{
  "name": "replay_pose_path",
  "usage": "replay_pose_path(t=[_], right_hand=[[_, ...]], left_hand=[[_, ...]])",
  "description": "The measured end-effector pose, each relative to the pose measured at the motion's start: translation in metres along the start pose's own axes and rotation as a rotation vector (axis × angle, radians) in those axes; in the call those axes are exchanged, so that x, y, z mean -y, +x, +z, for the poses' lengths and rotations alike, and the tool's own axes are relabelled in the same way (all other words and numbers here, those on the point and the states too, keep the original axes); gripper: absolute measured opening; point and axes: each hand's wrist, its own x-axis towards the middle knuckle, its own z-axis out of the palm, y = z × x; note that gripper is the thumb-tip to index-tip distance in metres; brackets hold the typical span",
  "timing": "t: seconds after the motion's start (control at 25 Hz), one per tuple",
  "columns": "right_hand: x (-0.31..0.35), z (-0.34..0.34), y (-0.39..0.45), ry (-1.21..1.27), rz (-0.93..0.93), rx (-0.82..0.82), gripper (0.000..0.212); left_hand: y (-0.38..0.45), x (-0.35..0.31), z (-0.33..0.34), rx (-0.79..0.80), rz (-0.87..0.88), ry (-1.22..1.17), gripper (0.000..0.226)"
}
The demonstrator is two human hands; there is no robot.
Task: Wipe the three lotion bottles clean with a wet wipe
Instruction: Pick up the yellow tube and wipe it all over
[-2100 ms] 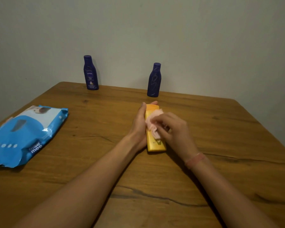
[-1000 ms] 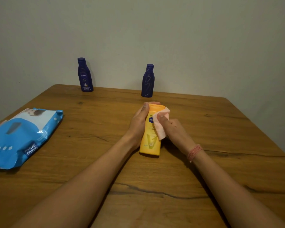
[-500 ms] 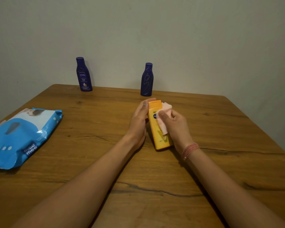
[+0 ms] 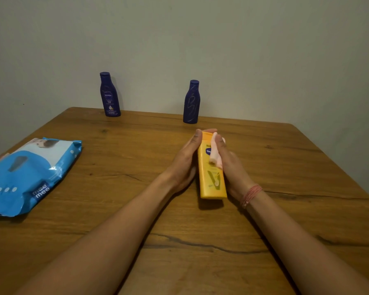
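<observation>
While the wipes pack (image 4: 28, 173) sits off left on the table (image 4: 115, 158), my left hand (image 4: 184, 161) cups the yellow bottle (image 4: 211, 177) mid-table and my right hand (image 4: 232, 167) pinches the wet wipe (image 4: 214, 153) against its label.

One head-worn view looks forward and down across the wooden table (image 4: 285, 241) toward the wall (image 4: 243, 50).

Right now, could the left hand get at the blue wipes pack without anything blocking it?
Probably yes: bare table lies between the left hand and the wipes pack, but it would first have to release the yellow bottle.
</observation>
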Motion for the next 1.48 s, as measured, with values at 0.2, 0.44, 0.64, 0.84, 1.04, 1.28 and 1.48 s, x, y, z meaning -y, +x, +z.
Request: replay_pose_path(t=[0.2,0.44,0.64,0.84,1.04,1.28,1.48], right_hand=[[-0.001,-0.003,-0.004,-0.066,-0.025,0.143,0.050],[0.000,-0.006,0.004,-0.044,0.022,-0.039,0.059],[-0.001,-0.007,-0.003,-0.126,-0.059,0.189,0.044],[0.000,-0.002,0.001,-0.218,-0.039,0.032,0.061],[-0.004,-0.003,-0.002,-0.210,-0.035,0.270,0.050],[-0.003,0.001,-0.001,-0.398,-0.085,0.058,0.072],[0.000,-0.003,-0.001,-0.335,-0.025,0.174,0.047]], left_hand=[[-0.002,-0.004,-0.001,0.083,-0.005,-0.029,0.042],[-0.004,-0.003,-0.002,0.109,-0.004,-0.025,0.045],[-0.003,-0.005,-0.004,0.074,0.024,-0.139,0.039],[0.000,-0.003,-0.005,0.034,0.025,-0.235,0.049],[0.003,-0.005,-0.012,-0.021,0.074,-0.260,0.050],[0.003,-0.001,-0.010,0.032,0.068,-0.240,0.048],[0.005,0.000,-0.011,-0.050,0.089,-0.234,0.044]])
